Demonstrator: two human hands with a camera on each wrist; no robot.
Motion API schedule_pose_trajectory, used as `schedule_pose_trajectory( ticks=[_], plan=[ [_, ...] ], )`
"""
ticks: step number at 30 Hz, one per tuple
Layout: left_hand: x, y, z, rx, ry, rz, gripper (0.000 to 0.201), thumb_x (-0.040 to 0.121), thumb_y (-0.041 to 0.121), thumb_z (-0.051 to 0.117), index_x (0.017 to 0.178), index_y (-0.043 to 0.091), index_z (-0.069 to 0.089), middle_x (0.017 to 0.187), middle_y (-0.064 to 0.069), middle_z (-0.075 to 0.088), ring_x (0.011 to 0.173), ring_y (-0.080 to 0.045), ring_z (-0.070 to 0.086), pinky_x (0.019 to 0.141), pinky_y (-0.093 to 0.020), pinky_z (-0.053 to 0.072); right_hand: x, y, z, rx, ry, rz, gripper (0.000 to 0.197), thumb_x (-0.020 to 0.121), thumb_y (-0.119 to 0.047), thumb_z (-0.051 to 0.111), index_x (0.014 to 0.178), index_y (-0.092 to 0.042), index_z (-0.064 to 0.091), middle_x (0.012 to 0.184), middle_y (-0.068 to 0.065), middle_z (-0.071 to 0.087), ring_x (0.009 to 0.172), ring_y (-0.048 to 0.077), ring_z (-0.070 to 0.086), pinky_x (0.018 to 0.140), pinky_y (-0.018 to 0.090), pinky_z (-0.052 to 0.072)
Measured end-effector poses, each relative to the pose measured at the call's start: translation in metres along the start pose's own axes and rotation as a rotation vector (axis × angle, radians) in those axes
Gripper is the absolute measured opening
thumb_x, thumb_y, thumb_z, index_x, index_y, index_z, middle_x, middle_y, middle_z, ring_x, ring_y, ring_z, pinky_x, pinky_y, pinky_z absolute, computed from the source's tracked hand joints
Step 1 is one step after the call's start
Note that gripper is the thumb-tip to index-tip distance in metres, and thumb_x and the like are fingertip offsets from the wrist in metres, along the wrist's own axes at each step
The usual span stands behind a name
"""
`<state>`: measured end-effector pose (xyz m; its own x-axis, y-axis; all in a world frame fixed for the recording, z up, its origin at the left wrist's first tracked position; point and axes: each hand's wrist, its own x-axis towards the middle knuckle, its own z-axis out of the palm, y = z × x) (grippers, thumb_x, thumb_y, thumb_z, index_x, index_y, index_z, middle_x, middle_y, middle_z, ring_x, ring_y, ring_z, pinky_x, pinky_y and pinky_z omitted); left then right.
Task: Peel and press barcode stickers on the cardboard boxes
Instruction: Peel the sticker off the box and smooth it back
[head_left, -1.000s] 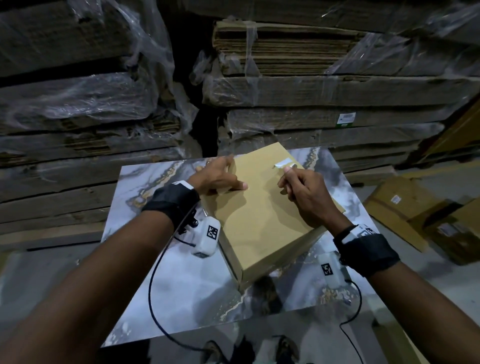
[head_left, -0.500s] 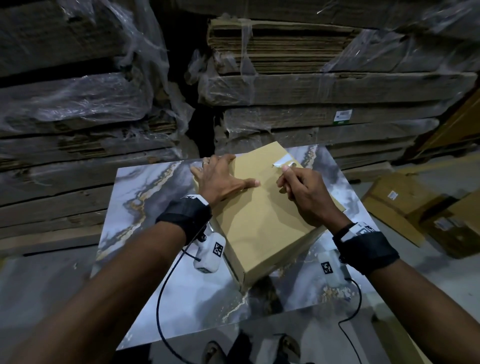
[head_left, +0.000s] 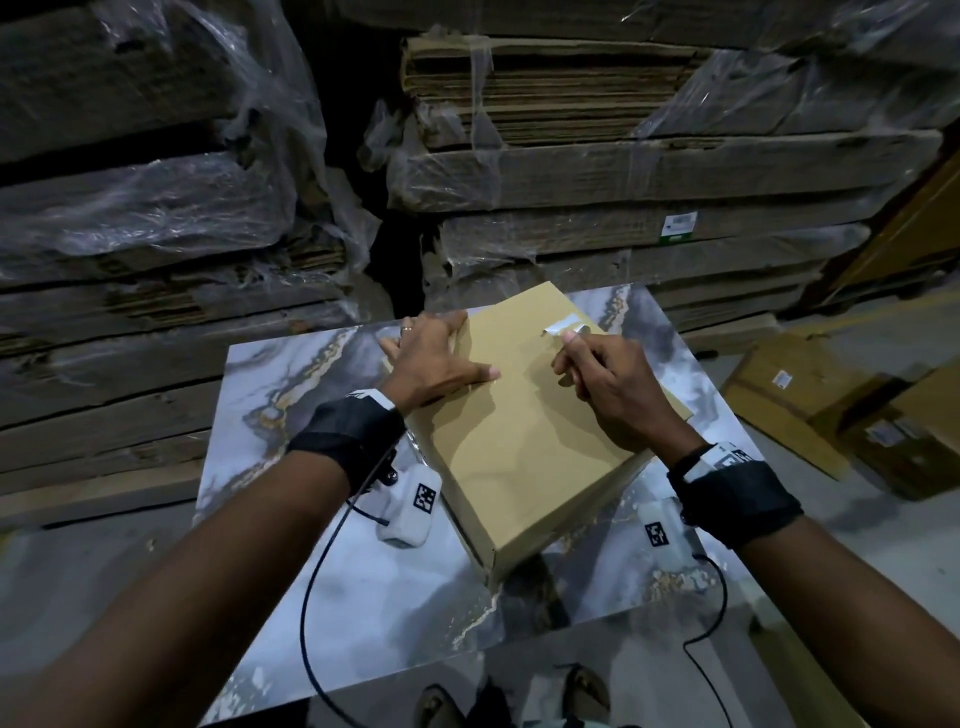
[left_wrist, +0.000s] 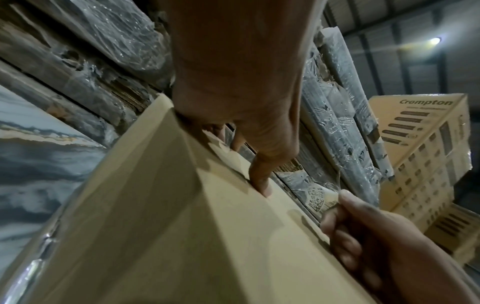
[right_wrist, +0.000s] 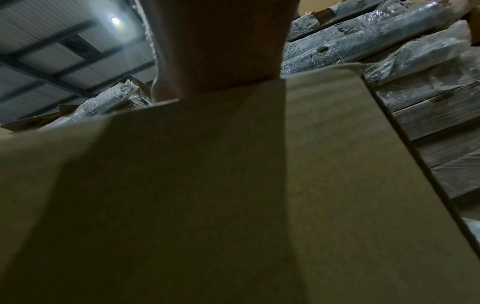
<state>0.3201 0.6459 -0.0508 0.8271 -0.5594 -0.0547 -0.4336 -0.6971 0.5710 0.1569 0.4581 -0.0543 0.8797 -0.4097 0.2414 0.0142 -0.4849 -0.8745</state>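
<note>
Head cam looks down from above; wrist cams low, close, angled up; all share cardboard box (head_left: 524, 431)

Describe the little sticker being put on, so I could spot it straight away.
Find the marble-patterned table in front of the wrapped cardboard stacks, then the plain brown box on it. Near the box's far corner, at the right hand's fingertips, is the sticker: a small white strip with one end curling up, the only pale thing on that lid.
</note>
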Motion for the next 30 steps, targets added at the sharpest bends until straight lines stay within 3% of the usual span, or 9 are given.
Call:
schedule_pose_trajectory(
  ticks=[2, 8, 11, 16, 19, 24, 27, 30],
  plan=[
    [-0.006, 0.008, 0.002, 0.035, 0.049, -0.015, 0.088, 0.064, 0.059, 0.086, 0.141, 0.031, 0.055, 0.135, -0.013, 0.052, 0.134, -0.029, 0.036, 0.105, -0.046, 0.021, 0.000, 0.000, -0.001, -0.011, -0.002, 0.001, 0.052, 0.109, -0.041, 0.048, 0.072, -0.013, 0.071, 0.055, -0.003, 0.057, 0.056, 0.013, 0.060, 0.059, 0.044, 0.053],
    [-0.005, 0.009, 0.013, 0.164, 0.100, -0.036, 0.113, 0.043, 0.101, 0.059, 0.138, 0.040, 0.049, 0.134, -0.006, 0.049, 0.133, -0.031, 0.035, 0.107, -0.058, 0.019, -0.001, 0.003, 0.000, 0.010, 0.014, 0.000, 0.053, 0.108, -0.044, 0.047, 0.073, -0.013, 0.071, 0.055, -0.002, 0.056, 0.060, 0.031, 0.061, 0.056, 0.040, 0.047],
    [-0.009, 0.002, 0.007, 0.198, 0.030, 0.068, 0.106, 0.060, 0.094, 0.058, 0.150, 0.043, 0.035, 0.142, -0.005, 0.040, 0.135, -0.029, 0.033, 0.106, -0.050, 0.022, -0.001, 0.006, -0.001, 0.047, 0.004, -0.002, 0.052, 0.108, -0.044, 0.047, 0.074, -0.012, 0.070, 0.056, 0.000, 0.054, 0.059, 0.026, 0.059, 0.057, 0.042, 0.046],
    [-0.045, -0.034, 0.000, 0.328, -0.058, 0.434, 0.071, 0.085, 0.085, 0.025, 0.150, 0.055, 0.033, 0.161, 0.008, 0.023, 0.151, -0.027, 0.018, 0.115, -0.055, 0.013, -0.003, 0.006, 0.000, 0.036, 0.012, -0.023, 0.053, 0.109, -0.043, 0.047, 0.074, -0.012, 0.070, 0.056, 0.003, 0.054, 0.055, 0.016, 0.057, 0.057, 0.043, 0.048],
    [-0.057, -0.044, 0.004, 0.274, -0.021, 0.533, 0.056, 0.095, 0.075, 0.028, 0.145, 0.054, 0.042, 0.159, 0.013, 0.030, 0.148, -0.024, 0.026, 0.113, -0.055, 0.019, -0.002, 0.004, 0.000, 0.016, 0.014, -0.028, 0.053, 0.109, -0.044, 0.046, 0.073, -0.012, 0.070, 0.055, 0.003, 0.054, 0.054, 0.017, 0.056, 0.060, 0.041, 0.052],
    [-0.054, -0.036, 0.007, 0.212, 0.120, 0.738, 0.039, 0.098, 0.058, 0.051, 0.122, 0.036, 0.071, 0.136, 0.015, 0.058, 0.122, -0.017, 0.054, 0.093, -0.053, 0.040, -0.002, 0.003, 0.000, 0.016, 0.010, -0.016, 0.053, 0.109, -0.042, 0.046, 0.073, -0.012, 0.071, 0.056, -0.001, 0.054, 0.056, 0.019, 0.059, 0.059, 0.041, 0.051],
    [-0.047, -0.033, 0.011, 0.103, 0.192, 0.821, 0.029, 0.094, 0.046, 0.066, 0.109, 0.024, 0.079, 0.121, 0.011, 0.069, 0.111, -0.017, 0.063, 0.088, -0.050, 0.046, -0.003, 0.003, 0.000, 0.018, 0.011, -0.007, 0.053, 0.109, -0.042, 0.047, 0.073, -0.012, 0.071, 0.056, -0.001, 0.055, 0.057, 0.019, 0.060, 0.058, 0.038, 0.048],
    [-0.048, -0.032, 0.011, 0.126, 0.177, 0.854, 0.034, 0.096, 0.045, 0.064, 0.112, 0.018, 0.078, 0.123, 0.007, 0.072, 0.120, -0.016, 0.064, 0.093, -0.050, 0.046, -0.002, 0.004, 0.000, 0.023, 0.012, 0.006, 0.053, 0.109, -0.043, 0.047, 0.073, -0.013, 0.070, 0.056, -0.002, 0.055, 0.056, 0.016, 0.059, 0.058, 0.039, 0.048]
  ],
)
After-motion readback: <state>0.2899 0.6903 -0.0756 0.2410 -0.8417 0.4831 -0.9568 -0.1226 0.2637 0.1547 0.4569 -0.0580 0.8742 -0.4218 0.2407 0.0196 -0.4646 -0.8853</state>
